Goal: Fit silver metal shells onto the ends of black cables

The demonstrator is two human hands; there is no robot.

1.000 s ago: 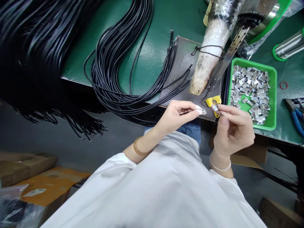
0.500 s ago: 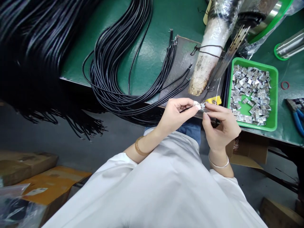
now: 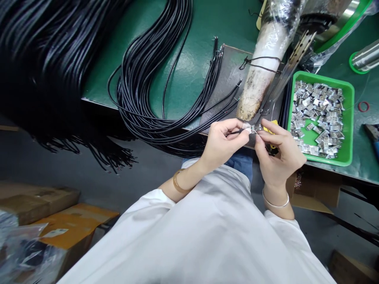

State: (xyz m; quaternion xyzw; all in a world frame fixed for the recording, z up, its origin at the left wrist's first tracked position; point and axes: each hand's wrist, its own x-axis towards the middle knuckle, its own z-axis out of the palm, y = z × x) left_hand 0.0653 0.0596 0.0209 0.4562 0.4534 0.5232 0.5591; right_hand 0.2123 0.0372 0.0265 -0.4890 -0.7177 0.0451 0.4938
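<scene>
My left hand (image 3: pixel 223 138) is closed, its thumb and forefinger pinching the end of a black cable (image 3: pixel 237 131). A pale wrap covers one of its fingertips. At the cable's tip sits a small silver connector (image 3: pixel 252 129), between the two hands. My right hand (image 3: pixel 276 152) pinches at the connector's other side with thumb and fingers. Fingers partly hide the fine wires and the join. Just behind my right fingers is a yellow piece (image 3: pixel 271 127). A thick white wrapped tube (image 3: pixel 257 71) slants down to just above the hands.
A green tray (image 3: pixel 348 118) of loose metal connectors stands to the right. Black cable bundles (image 3: pixel 133 79) lie on the green table (image 3: pixel 100 85) and hang over its edge at left. Pliers (image 3: pixel 373 136) and a red ring (image 3: pixel 363 106) lie far right. Cardboard boxes (image 3: pixel 79 221) stand below.
The view has shifted slightly, so the scene sits a little further right. My right fingers have changed their grip at the connector, and more of the black cable shows by my left fingers.
</scene>
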